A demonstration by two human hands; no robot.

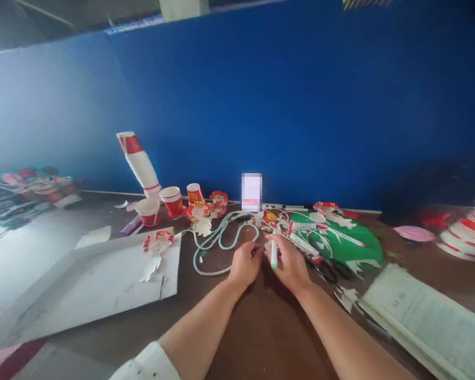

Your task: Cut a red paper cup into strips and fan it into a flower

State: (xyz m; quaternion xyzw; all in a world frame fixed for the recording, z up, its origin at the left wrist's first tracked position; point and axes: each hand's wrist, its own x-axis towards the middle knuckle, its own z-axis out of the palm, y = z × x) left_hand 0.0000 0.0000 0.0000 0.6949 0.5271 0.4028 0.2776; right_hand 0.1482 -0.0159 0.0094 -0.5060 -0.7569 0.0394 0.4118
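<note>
My right hand (293, 266) grips a white marker (274, 253) with a green end, which points down toward me. Close beside it, my left hand (246, 262) is closed with its fingers curled in; anything inside them is hidden. Both hands are just above the brown table (257, 338). A pale blue cord (211, 273) loops on the table behind and to the left of my left hand. Past my right hand lie more markers (303, 244), a green sheet (366, 240) and dark-handled scissors (328, 270).
Paper cups (171, 198) and a leaning cup stack (140, 163) stand at the back left. Red-and-white paper cutouts (200, 214) lie nearby. A white board (103, 287) covers the left side. To the right are a book (427, 311) and another cup stack (469, 237). A blue partition (281, 105) closes the back.
</note>
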